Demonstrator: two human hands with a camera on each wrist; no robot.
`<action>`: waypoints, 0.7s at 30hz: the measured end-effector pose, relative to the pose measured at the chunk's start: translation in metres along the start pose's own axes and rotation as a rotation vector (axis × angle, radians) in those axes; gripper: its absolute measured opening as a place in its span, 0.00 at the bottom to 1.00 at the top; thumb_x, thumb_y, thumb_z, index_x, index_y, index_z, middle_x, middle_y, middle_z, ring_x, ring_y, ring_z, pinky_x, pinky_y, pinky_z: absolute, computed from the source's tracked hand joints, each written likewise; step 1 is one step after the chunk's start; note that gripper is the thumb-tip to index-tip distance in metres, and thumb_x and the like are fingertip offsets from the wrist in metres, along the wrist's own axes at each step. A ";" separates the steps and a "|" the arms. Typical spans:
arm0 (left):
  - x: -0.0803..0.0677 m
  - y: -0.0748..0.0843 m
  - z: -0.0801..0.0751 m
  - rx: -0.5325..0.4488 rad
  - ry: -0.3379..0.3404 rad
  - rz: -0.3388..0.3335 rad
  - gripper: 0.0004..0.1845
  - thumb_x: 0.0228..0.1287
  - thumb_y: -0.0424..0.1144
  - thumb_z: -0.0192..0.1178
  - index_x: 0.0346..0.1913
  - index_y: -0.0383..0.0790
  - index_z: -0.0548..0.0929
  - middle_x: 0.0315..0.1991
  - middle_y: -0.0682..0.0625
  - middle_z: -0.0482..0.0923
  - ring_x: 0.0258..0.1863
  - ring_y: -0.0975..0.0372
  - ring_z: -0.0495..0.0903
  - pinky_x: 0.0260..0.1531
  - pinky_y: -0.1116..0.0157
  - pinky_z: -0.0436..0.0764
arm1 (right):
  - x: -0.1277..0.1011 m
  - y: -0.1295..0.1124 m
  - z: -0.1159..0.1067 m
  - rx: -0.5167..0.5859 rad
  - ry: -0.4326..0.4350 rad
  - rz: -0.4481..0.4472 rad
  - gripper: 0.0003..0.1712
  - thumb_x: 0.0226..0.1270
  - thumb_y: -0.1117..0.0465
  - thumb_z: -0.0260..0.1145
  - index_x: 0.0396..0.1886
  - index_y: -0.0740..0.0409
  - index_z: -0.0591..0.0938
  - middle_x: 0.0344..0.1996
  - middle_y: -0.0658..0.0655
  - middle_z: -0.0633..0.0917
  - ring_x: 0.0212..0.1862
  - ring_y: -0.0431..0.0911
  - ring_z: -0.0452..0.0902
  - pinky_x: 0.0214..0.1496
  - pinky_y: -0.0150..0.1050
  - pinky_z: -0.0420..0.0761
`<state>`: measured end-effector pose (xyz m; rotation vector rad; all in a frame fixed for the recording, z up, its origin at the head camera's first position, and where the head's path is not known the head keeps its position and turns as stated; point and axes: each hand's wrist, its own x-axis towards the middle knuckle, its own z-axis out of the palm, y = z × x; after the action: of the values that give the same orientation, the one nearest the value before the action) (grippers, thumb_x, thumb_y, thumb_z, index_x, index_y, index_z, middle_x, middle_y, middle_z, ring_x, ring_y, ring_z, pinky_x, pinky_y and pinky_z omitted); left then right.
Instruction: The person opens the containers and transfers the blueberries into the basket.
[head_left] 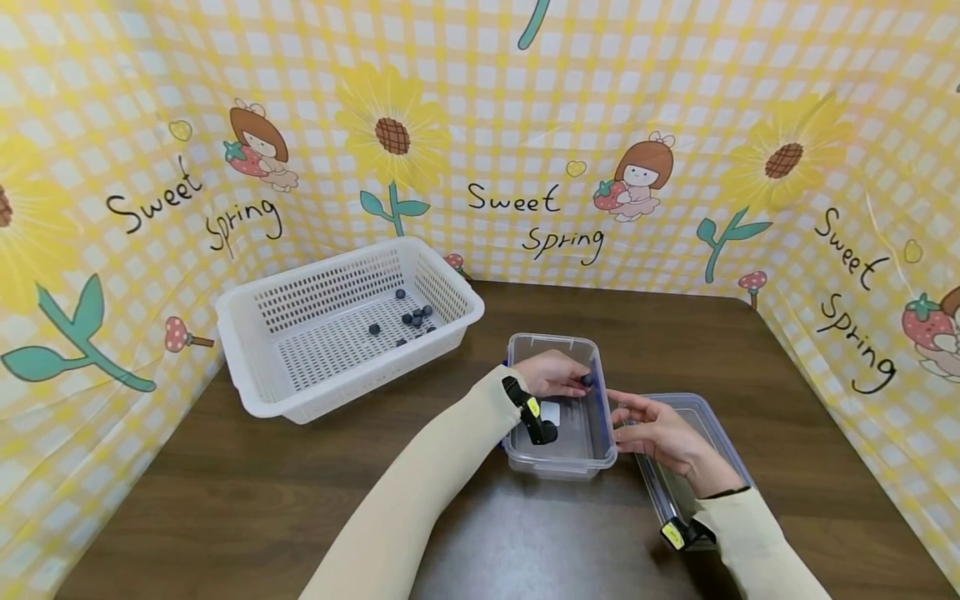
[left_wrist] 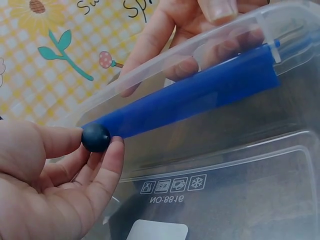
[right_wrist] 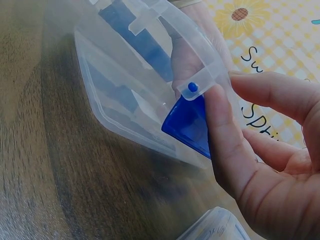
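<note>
My left hand [head_left: 553,372] reaches into a clear plastic box [head_left: 558,467] with blue side latches. Its thumb and fingertips pinch a small dark blue ball [left_wrist: 96,138], which is close to the inner right wall. My right hand [head_left: 663,437] is at the outside of that wall, fingers extended against it beside the blue latch [right_wrist: 192,120]. Under the right wrist lies a flat clear lid [head_left: 723,446] with a bluish edge, partly covered by the hand and sleeve. A white label [left_wrist: 157,231] shows at the box's bottom.
A white perforated basket [head_left: 255,404] stands at the back left with several dark balls [head_left: 374,329] spread over its floor. The brown wooden table [head_left: 225,500] is bounded at the back and sides by a yellow checked cloth [head_left: 510,125].
</note>
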<state>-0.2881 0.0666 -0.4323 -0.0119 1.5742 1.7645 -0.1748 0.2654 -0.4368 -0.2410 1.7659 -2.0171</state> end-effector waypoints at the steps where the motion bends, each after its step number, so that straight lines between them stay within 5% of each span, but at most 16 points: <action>1: 0.001 0.000 0.000 0.002 -0.002 0.004 0.09 0.73 0.27 0.55 0.47 0.22 0.80 0.31 0.43 0.78 0.32 0.58 0.79 0.54 0.61 0.82 | 0.000 0.000 0.000 0.001 0.001 0.000 0.40 0.65 0.77 0.63 0.74 0.74 0.57 0.40 0.56 0.81 0.38 0.44 0.83 0.44 0.39 0.87; 9: -0.002 0.003 -0.001 0.013 -0.041 0.036 0.08 0.73 0.28 0.55 0.46 0.22 0.80 0.30 0.43 0.79 0.31 0.59 0.79 0.39 0.67 0.85 | 0.000 0.000 0.000 -0.008 0.000 0.003 0.41 0.65 0.77 0.63 0.74 0.76 0.54 0.41 0.56 0.80 0.38 0.44 0.83 0.45 0.39 0.87; 16: -0.014 0.018 -0.001 0.059 -0.103 0.098 0.08 0.76 0.29 0.52 0.44 0.25 0.79 0.31 0.44 0.79 0.31 0.60 0.81 0.44 0.66 0.85 | 0.000 0.001 -0.001 -0.019 0.005 0.004 0.42 0.66 0.77 0.62 0.74 0.76 0.53 0.42 0.56 0.80 0.39 0.44 0.83 0.45 0.39 0.87; 21: -0.027 0.032 -0.001 0.042 -0.128 0.119 0.09 0.77 0.28 0.50 0.47 0.24 0.77 0.31 0.44 0.79 0.30 0.60 0.81 0.35 0.70 0.84 | 0.000 0.001 -0.002 -0.016 -0.012 -0.008 0.43 0.66 0.76 0.63 0.75 0.76 0.51 0.42 0.56 0.80 0.39 0.45 0.84 0.44 0.40 0.87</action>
<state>-0.2860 0.0536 -0.3924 0.2157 1.5463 1.7852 -0.1754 0.2665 -0.4386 -0.2650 1.7766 -2.0035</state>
